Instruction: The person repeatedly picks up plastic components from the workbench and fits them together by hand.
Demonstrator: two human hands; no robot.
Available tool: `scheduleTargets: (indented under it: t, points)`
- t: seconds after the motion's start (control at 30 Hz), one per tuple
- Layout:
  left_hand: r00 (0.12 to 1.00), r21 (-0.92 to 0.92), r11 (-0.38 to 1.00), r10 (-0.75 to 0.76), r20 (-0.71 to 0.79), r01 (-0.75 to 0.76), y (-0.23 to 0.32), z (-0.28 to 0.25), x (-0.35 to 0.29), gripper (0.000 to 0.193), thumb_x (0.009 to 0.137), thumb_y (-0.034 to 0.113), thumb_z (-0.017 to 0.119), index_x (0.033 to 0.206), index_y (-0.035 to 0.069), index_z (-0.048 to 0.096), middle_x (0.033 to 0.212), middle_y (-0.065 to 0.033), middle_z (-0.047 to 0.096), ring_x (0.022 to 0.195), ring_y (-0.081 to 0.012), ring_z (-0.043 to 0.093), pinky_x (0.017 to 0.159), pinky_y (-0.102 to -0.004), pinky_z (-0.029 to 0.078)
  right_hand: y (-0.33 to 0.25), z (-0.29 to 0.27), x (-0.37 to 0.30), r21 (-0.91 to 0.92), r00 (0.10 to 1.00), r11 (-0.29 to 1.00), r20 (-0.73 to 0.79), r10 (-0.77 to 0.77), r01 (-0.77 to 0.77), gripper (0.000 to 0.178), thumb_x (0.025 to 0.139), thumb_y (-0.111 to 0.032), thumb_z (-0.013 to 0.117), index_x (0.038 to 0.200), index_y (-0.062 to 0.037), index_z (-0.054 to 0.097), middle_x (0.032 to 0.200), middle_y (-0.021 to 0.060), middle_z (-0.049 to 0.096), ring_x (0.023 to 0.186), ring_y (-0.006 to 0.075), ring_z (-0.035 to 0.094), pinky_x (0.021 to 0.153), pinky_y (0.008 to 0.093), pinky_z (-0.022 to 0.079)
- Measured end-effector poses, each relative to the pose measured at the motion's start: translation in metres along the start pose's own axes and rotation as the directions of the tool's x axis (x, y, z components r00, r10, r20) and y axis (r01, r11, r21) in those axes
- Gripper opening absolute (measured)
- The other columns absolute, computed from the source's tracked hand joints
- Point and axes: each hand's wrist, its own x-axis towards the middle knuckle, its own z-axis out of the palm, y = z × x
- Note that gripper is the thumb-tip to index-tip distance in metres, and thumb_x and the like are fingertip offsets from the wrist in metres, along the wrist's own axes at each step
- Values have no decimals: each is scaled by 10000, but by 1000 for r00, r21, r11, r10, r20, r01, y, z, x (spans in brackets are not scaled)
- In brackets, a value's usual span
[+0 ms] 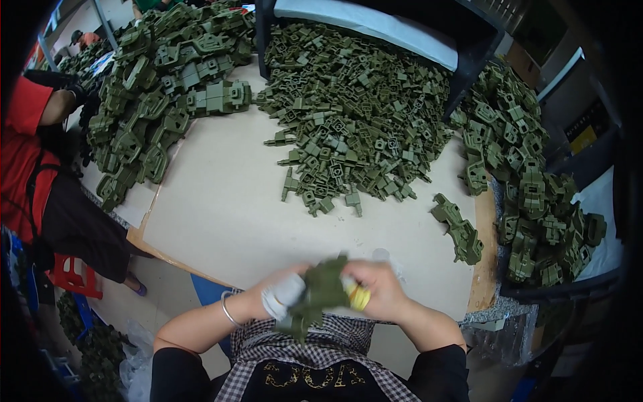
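Observation:
Both my hands meet at the near edge of the table over an olive-green plastic part [320, 291], which is blurred. My left hand [278, 293], with white tape on a finger and a silver bangle at the wrist, grips its left side. My right hand [374, 287], with yellow tape on a fingertip, grips its right side. A loose green part [458, 229] lies on the table to the right of my hands.
A big heap of small green parts [355, 114] fills the table's middle back. Larger green pieces pile up at the left [167, 87] and right [529, 181]. A person in red [27, 154] sits at the left. A dark frame [469, 74] stands behind.

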Motion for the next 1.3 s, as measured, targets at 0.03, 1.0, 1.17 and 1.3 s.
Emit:
scheduleTargets:
  t: [0.03, 1.0, 1.17, 1.3]
  points:
    - [985, 64, 984, 169, -25, -168, 8, 2, 0, 545, 811, 355, 604, 1211, 25, 439, 1002, -156, 599, 873, -232, 614, 787, -349, 498, 10, -4, 3, 38, 982, 987, -93, 161, -158, 245, 752, -81, 620, 985, -39, 560, 788, 103, 601, 665, 229, 598, 599, 317, 480]
    - [693, -127, 786, 441, -570, -605, 1, 54, -21, 487, 926, 418, 383, 1206, 23, 437, 1123, -104, 547, 1033, -186, 531, 925, -336, 410, -22, 25, -2, -763, 897, 517, 185, -400, 388, 362, 682, -85, 553, 1036, -20, 591, 788, 59, 530, 662, 152, 523, 497, 231, 462]
    - [729, -212, 772, 416, -544, -599, -10, 57, -17, 441, 914, 355, 442, 1205, 25, 450, 1100, -104, 563, 1041, -189, 531, 932, -334, 412, -28, 14, -11, -741, 897, 533, 219, -385, 409, 390, 647, -43, 590, 1037, -36, 593, 783, 73, 534, 633, 179, 520, 493, 275, 446]
    - [685, 20, 817, 497, -532, -577, -33, 59, 4, 291, 916, 138, 469, 1179, 14, 493, 1100, -43, 559, 1036, -124, 511, 914, -270, 397, -27, 7, -20, -764, 898, 487, 284, -336, 424, 289, 702, -74, 550, 975, 5, 602, 817, 121, 548, 669, 198, 540, 525, 273, 471]
